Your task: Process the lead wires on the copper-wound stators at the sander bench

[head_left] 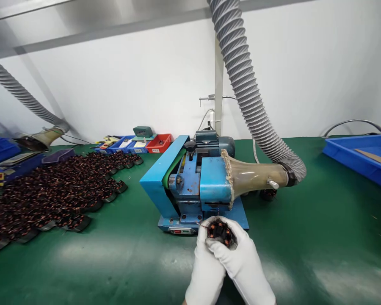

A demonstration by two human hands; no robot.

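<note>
Both my hands wear white gloves and hold one motor stator (221, 232), a dark ring with copper windings, close in front of a blue belt-driven machine (187, 182). My left hand (205, 262) grips the stator's left side, and my right hand (244, 258) wraps its right side with the thumb across the front. A thin wire rises from the stator toward the slot under the machine's blue housing (214, 180); whether it touches cannot be made out. The fingers behind the stator are hidden.
Many similar stators (57, 190) cover the left of the green table (130, 262). A tan suction hood (257, 174) with a grey hose (241, 72) joins the machine's right side. Small bins, one a red bin (160, 143), stand behind; a blue tray (358, 159) lies right.
</note>
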